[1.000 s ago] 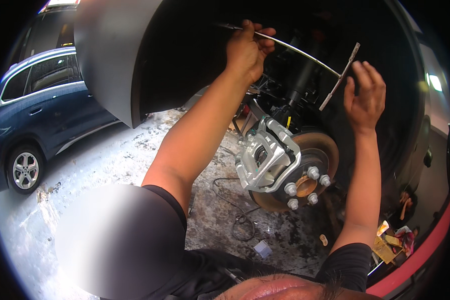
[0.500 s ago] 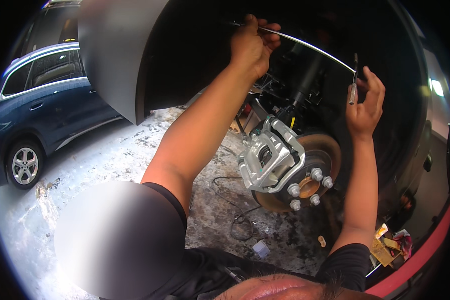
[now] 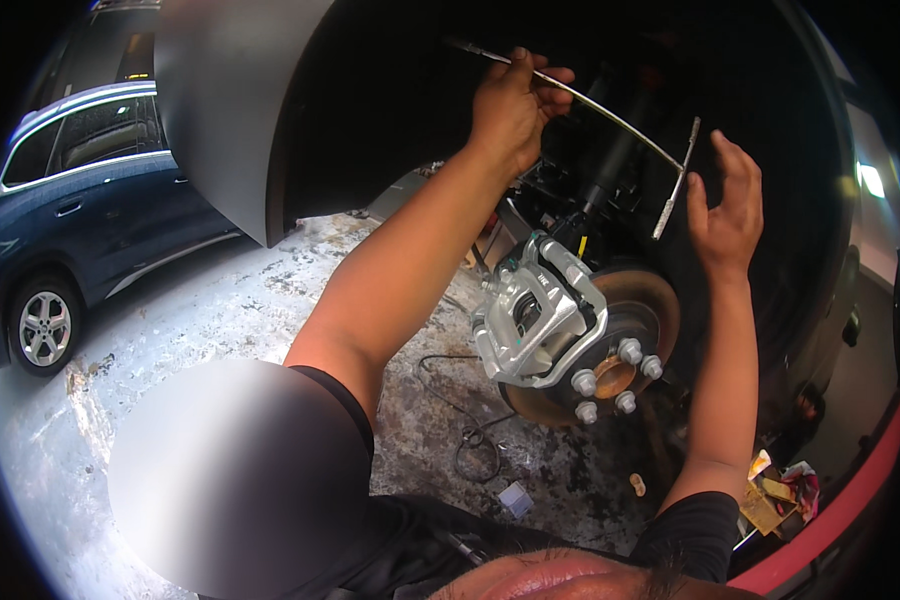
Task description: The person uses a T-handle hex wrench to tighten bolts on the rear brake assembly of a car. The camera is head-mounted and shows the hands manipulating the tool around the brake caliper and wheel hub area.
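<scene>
Up in the shadow of the wheel arch (image 3: 370, 120), the left hand (image 3: 510, 115) has the T-wrench (image 3: 613, 115), its thumb and fingers clamped on the thin shaft toward the far end. The tip pokes out past the thumb, off to the left, and gets hard to read against the dark. The shaft slants down to the right, above the brake, and here's the crossbar (image 3: 663, 215) at its near end, tilted, top leaning right.

Over to the right hand (image 3: 727, 205): raised, palm half turned toward the bar, thumb and fingers apart, nothing gripped. The thumb tip is right beside the crossbar; whether it touches, I cannot tell.

Below both hands sits the silvery calliper (image 3: 540, 310), straddling the rusty-edged disc (image 3: 658, 300), with five nuts (image 3: 630, 350) ringed around the brown hub (image 3: 615, 377). Behind them the dark strut (image 3: 607, 175) rises toward the shaft, a small yellow mark (image 3: 583, 246) near its foot.

Down on the stained floor (image 3: 240, 300), a cable (image 3: 457, 458) lies in a loop, with a pale card (image 3: 516, 499) near it. Out left, past the grey panel (image 3: 215, 100), stands a blue car (image 3: 90, 200); low on the right, a yellow box (image 3: 760, 510) beside a red edge (image 3: 840, 515).
</scene>
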`<action>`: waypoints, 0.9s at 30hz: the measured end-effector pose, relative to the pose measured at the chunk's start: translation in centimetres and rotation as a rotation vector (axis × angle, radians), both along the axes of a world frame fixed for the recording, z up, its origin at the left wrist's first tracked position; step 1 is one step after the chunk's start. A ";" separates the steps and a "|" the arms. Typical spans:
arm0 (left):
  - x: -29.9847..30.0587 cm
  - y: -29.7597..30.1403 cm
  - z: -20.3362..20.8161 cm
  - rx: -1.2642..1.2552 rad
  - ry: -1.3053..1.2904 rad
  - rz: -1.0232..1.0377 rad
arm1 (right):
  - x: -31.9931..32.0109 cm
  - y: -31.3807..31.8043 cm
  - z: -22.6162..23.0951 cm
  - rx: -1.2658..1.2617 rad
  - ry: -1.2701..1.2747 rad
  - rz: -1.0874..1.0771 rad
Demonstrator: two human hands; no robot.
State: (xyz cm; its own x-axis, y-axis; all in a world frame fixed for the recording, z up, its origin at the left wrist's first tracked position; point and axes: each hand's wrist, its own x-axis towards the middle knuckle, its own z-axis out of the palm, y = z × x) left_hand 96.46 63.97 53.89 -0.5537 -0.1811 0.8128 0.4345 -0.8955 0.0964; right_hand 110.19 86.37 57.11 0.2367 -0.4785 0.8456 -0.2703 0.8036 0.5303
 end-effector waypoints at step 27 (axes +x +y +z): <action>-0.1 -1.1 0.2 -0.020 -0.036 0.012 | -0.2 2.7 1.4 0.350 0.579 -0.359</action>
